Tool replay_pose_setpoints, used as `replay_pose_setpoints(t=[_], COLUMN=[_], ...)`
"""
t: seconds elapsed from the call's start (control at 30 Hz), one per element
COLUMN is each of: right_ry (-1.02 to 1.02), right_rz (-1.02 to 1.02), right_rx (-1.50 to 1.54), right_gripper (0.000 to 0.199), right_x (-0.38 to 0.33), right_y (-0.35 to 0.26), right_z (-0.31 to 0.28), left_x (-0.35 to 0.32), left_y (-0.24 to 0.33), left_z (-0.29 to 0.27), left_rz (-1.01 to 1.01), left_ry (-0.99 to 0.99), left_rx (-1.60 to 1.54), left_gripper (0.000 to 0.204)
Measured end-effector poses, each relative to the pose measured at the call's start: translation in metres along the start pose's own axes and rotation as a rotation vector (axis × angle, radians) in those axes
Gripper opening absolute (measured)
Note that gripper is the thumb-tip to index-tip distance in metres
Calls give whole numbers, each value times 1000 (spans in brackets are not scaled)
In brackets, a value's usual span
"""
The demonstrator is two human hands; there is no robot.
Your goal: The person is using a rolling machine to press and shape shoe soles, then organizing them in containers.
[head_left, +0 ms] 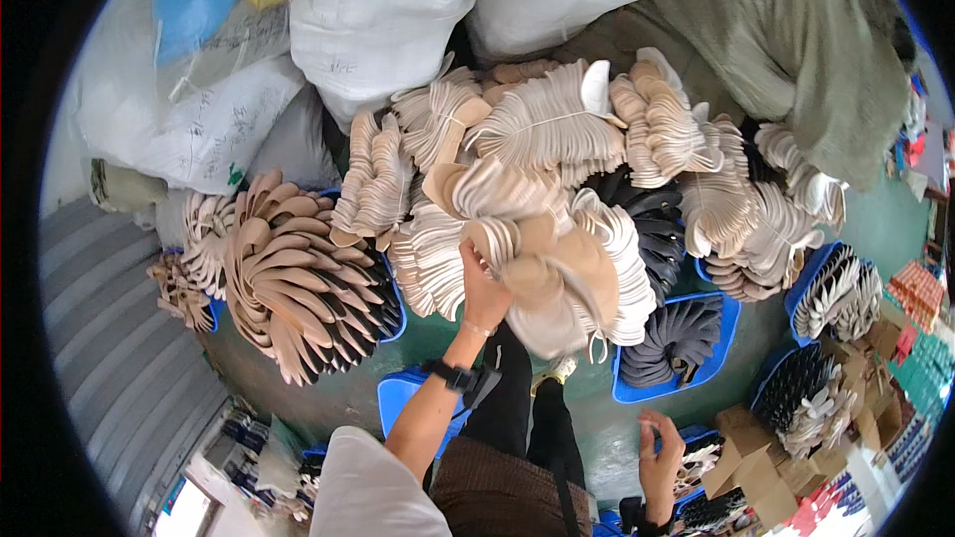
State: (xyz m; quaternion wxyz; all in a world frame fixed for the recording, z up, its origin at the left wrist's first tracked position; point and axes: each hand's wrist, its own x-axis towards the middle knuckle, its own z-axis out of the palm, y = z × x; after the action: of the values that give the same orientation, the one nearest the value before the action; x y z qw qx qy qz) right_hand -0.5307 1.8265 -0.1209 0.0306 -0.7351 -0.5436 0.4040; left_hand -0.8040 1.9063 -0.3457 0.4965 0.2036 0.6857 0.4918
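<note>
My left hand (484,290) reaches forward into a heap of shoe insoles, its fingers closed at the edge of a beige bundle of insoles (494,239). Broad beige insoles (557,283) fan out just right of that hand, partly blurred. White insoles (622,259) are stacked on their far side, edges facing me. My right hand (659,457) hangs low at the right, away from the heap, with fingers loosely bent and apart and nothing visible in them. Behind the heap stand more insole bundles (552,114), some tied with thin string.
A large spiral of tan insoles (284,278) rises at the left. Dark grey insoles (671,343) fill a blue bin (731,323) at the right. Another blue bin (398,398) stands by my legs. White sacks (383,15) line the back; cardboard boxes (741,447) sit lower right.
</note>
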Motion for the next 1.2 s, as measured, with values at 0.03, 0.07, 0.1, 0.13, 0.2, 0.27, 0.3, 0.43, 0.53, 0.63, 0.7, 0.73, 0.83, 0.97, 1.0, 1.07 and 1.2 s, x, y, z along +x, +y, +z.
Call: replay_pose_setpoints(t=[0.03, 0.07, 0.1, 0.13, 0.2, 0.27, 0.3, 0.43, 0.53, 0.63, 0.7, 0.73, 0.83, 0.97, 1.0, 1.07, 1.2], right_ry=[14, 34, 63, 94, 108, 121, 92, 50, 24, -8, 135, 213, 472, 916, 1004, 1194, 1508], right_rz=[6, 14, 39, 47, 66, 81, 81, 33, -79, -258, -290, -308, -103, -134, -139, -165, -122], right_rx=[35, 68, 79, 90, 337, 580, 814, 1271, 1422, 1553, 1561, 1542, 1801, 2070, 2088, 2182, 2186], right_gripper=[15, 14, 14, 14, 20, 30, 40, 73, 93, 115, 114, 115, 112, 99, 99, 97, 96], right_x=[-1, -1, -4, -8, -17, -32, -43, -94, -148, -230, -290, -320, -411, -520, -542, -574, -648], right_y=[-2, -2, 3, 1, -1, 11, 15, 11, 29, 56, 92, 112, 151, 232, 242, 260, 288], right_z=[-4, -8, -13, -19, -33, -44, -53, -90, -121, -136, -126, -120, -102, -10, 11, 47, 107], left_x=[-17, -32, -43, -55, -80, -103, -117, -181, -245, -326, -380, -409, -491, -626, -649, -679, -782], left_y=[27, 53, 74, 101, 145, 183, 204, 259, 269, 273, 263, 251, 221, 163, 145, 108, 59], left_z=[-2, -2, 4, 7, 9, 10, 16, 39, 58, 77, 88, 96, 109, 127, 128, 134, 141], left_rz=[90, 181, 188, 315, 470, 645, 728, 1261, 1567, 1758, 1936, 1975, 2088, 1196, 1060, 591, 253], left_ry=[-64, -132, -169, -229, -317, -503, -556, -893, -1122, -1297, -1328, -1385, -1168, -1387, -1524, -1856, -2183], left_rx=[85, 165, 151, 221, 281, 445, 467, 634, 666, 736, 801, 765, 592, 470, 503, 638, 640], left_gripper=[76, 77, 77, 78, 80, 78, 72, 59, 52, 43, 42, 42, 67, 110, 104, 108, 114])
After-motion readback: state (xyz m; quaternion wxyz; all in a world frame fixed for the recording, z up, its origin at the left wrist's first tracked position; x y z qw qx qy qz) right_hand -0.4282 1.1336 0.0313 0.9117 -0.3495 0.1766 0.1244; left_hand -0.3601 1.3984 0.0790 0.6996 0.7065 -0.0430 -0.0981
